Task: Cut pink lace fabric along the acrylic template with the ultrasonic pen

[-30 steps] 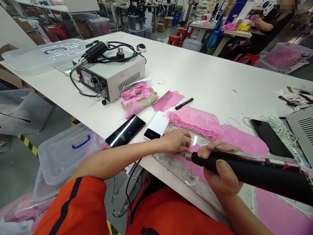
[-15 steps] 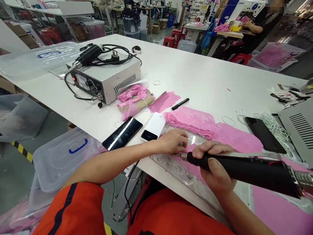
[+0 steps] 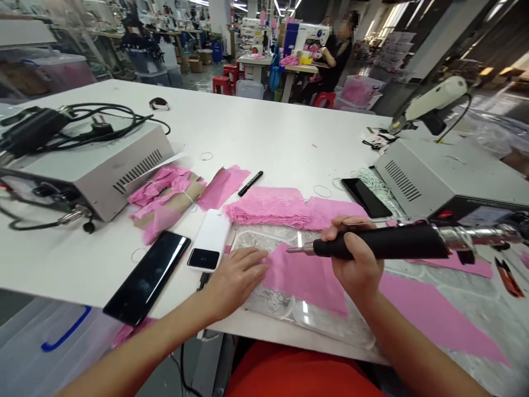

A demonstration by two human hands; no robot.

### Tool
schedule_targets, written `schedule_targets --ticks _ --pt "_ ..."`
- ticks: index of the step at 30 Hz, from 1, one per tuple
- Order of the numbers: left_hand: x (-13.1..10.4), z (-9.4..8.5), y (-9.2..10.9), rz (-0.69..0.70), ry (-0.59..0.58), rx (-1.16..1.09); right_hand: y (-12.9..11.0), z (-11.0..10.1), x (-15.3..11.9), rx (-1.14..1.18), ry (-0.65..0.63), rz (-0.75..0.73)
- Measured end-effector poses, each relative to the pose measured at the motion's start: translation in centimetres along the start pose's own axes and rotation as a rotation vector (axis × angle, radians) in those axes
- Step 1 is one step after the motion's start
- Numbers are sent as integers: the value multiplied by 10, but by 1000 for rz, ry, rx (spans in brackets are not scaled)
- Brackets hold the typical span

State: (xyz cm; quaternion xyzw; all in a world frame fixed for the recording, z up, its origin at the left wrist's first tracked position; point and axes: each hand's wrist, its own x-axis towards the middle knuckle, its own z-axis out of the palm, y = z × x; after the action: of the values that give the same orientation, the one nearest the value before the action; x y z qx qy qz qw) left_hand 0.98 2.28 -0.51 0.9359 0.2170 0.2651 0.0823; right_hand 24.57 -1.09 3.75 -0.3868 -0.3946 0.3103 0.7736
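Observation:
My right hand (image 3: 357, 262) is wrapped round a black handheld cutter (image 3: 388, 242), like an ultrasonic one, held almost level. Its narrow metal tip points left, above a pink fabric piece (image 3: 306, 278); whether it touches I cannot tell. On the left edge of that piece lies my left hand (image 3: 239, 278), fingers stretched out and palm down. Beneath the fabric is a clear plastic board (image 3: 281, 306). Behind the board sits a stack of pink lace-patterned fabric (image 3: 268, 207). Another pink piece (image 3: 438, 320) spreads out to the right of my right forearm.
Left of my hand lie a white power bank (image 3: 211, 234) and a dark phone (image 3: 146, 278). Grey control boxes stand at left (image 3: 95, 171) and right (image 3: 446, 171). A black pen (image 3: 250, 183), another phone (image 3: 366, 197) and orange-handled snips (image 3: 509, 277) lie around. A person (image 3: 334, 60) sits at a sewing machine.
The view has swung right. My left hand has flattened out on the fabric's left edge. The cutter's tip has come away from my left fingers, and more of the pink piece shows.

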Motion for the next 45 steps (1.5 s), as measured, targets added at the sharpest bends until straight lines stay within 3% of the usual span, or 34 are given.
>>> schedule_targets --ticks 7,14,22,33,45 --pt "-3 0 1 100 -148 158 1 1 5 -28 -34 3" --pt "-5 -2 1 116 -186 218 -8 -13 11 -60 22 -47" --pt "-2 -2 4 137 -210 239 6 6 15 -14 -51 -48" --pt "-14 -10 18 96 -89 204 9 9 14 -21 -85 -44" --pt "-34 -13 29 21 -77 220 11 10 12 -57 -98 -14"
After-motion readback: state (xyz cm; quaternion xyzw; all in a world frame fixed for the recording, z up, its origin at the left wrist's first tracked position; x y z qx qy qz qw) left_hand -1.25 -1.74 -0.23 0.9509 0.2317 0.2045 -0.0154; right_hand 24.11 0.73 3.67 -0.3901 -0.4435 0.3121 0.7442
